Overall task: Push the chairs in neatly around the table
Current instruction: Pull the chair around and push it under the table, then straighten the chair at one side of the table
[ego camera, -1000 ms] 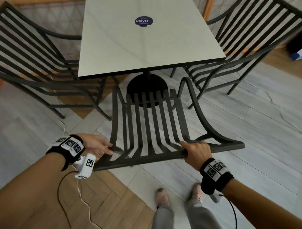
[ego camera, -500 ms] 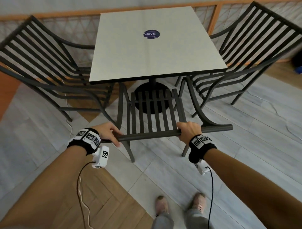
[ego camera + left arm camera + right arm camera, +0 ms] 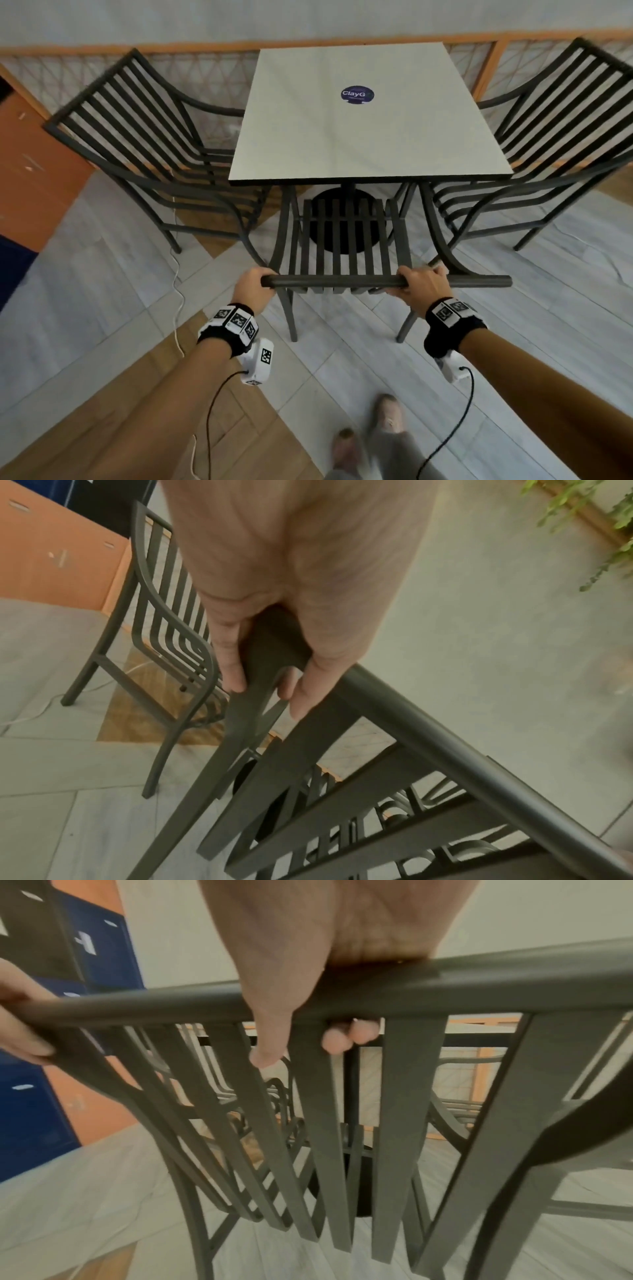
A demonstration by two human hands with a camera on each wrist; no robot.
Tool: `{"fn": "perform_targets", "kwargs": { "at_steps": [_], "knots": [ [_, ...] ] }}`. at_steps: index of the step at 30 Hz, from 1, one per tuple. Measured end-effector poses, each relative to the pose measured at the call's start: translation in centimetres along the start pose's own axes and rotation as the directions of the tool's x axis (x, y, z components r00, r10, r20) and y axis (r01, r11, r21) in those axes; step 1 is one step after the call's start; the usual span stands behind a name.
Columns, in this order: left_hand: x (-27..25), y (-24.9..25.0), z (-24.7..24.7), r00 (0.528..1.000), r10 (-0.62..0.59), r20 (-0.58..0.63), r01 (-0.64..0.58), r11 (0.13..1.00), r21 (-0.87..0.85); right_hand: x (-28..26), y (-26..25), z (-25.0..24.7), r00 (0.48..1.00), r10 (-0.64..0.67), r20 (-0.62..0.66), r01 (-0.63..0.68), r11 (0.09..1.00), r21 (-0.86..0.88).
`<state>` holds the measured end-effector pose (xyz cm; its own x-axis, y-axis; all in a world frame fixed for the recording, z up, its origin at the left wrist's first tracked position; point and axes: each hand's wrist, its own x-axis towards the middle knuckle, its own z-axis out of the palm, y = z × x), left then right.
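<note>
Head view: white square table [image 3: 370, 113] sits mid-room with a round blue "ClayG" sticker [image 3: 357, 94] on top and a black round base [image 3: 344, 222] underneath. Three dark slatted metal chairs around it. Left chair [image 3: 144, 137] and right chair [image 3: 548, 137] sit angled at the table's sides, seats partly under the edges, not square to it. Near chair [image 3: 342, 246] is the one being worked: a second ago it was tipped back toward the person and well short of the table; now it is upright, back legs look to be down on the grey tile, seat front reaching under the table's near edge, roughly centred on the base. Left hand [image 3: 255, 289] is wrapped round the left end of the top rail [image 3: 383, 281], thumb and fingers curled over it in the left wrist view. Right hand [image 3: 419, 282] clasps the rail further right, fingertips [image 3: 337, 1039] hooked through behind a slat. Both grips still on. White cable [image 3: 178, 281] trails on the floor by the left chair; shoes [image 3: 387, 416] are blurred, likely mid-step. My read: near chair is nearly home, maybe a last short push, then let go and square up the two side chairs. Watch the armrests against the table edge.
</note>
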<state>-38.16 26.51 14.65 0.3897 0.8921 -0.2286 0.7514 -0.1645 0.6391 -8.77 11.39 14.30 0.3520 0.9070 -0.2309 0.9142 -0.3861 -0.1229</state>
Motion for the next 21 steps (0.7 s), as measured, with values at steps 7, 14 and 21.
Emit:
{"fn": "perform_targets", "kwargs": {
  "at_steps": [7,14,21],
  "knots": [
    [2.5,-1.7,-1.8,0.962,0.079,0.26,-0.079,0.997,-0.009,-0.2,-4.5,-0.5,0.991,-0.109,0.075,0.099,0.988,0.118],
    [7.1,-5.2,-7.6,0.893,-0.105,0.438,0.063,0.992,0.109,8.2,-16.4,-9.3,0.763,-0.63,0.145,0.507,0.722,0.471],
    [12.5,-11.4,-15.5,0.939,-0.239,0.249,0.205,0.967,0.154,19.4,-28.2,-15.3,0.661,-0.75,0.012,0.63,0.564,0.534]
  ]
}}
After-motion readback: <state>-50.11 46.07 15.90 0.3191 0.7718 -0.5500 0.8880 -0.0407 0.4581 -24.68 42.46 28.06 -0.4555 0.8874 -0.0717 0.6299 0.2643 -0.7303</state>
